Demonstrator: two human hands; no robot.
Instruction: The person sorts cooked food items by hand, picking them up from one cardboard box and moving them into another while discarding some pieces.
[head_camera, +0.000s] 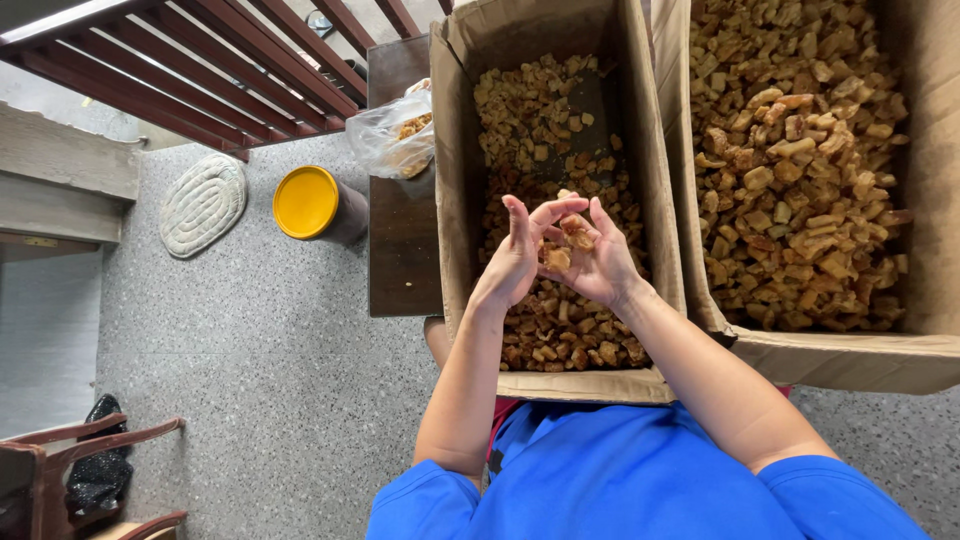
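Note:
Over the left cardboard box (455, 200) my two hands meet, palms facing each other. My right hand (598, 262) is cupped around a few brown fried snack pieces (572, 240). My left hand (515, 255) presses against them from the left, fingers spread upward. The box beneath holds a layer of the same brown pieces (540, 130), with a dark patch of bare bottom showing near its far end. My blue sleeves fill the bottom of the view.
A second, fuller cardboard box (940, 200) of snack pieces (800, 160) stands to the right. A clear plastic bag (395, 135) with some pieces lies on a dark wooden table (400, 250). A yellow-lidded container (308, 203), an oval mat (203, 203), a wooden railing and a chair are on the left.

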